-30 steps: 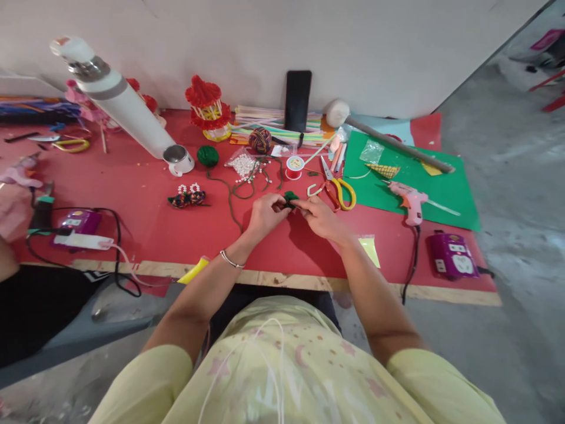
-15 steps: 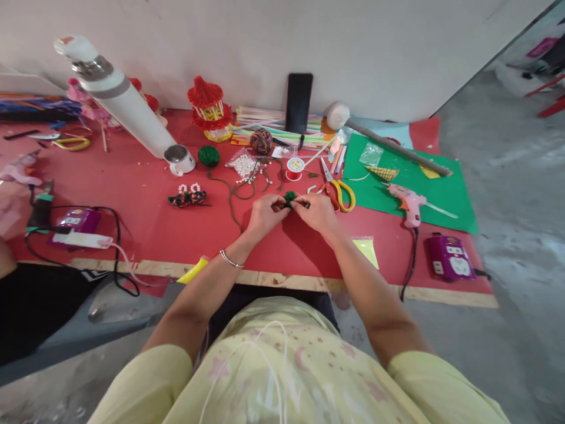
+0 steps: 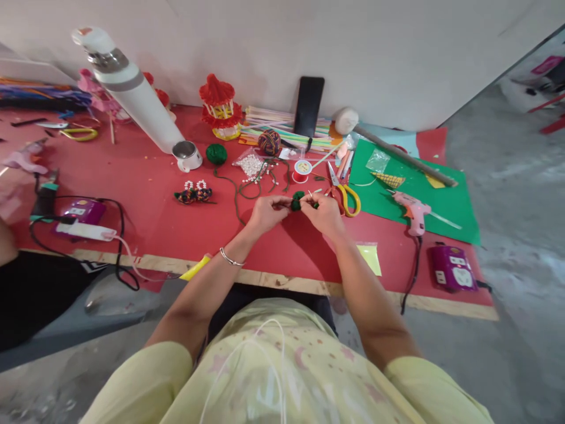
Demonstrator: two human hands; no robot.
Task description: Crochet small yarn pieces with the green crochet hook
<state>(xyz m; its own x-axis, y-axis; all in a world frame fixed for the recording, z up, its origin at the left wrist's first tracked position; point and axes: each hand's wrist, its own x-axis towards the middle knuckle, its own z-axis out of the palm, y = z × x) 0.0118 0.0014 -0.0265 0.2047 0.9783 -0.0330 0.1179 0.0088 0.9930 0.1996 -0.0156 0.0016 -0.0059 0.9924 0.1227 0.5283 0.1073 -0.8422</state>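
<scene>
Green yarn piece [image 3: 297, 201] back from front edge of surface [image 3: 150, 176], axis unclear.
Right hand [image 3: 324, 216] pinches it; left hand [image 3: 269, 214] just beside, fingers curled, grip unclear.

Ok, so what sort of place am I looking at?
Probably a craft workspace: a pink glue gun, scissors and a ball of green yarn lie on a red tabletop.

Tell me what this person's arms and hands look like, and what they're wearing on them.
Pale yellow short sleeves end above the elbows, leaving both forearms bare. The left hand has a thin, silvery bracelet at its wrist. Neither it nor the right hand wears a glove.
</scene>
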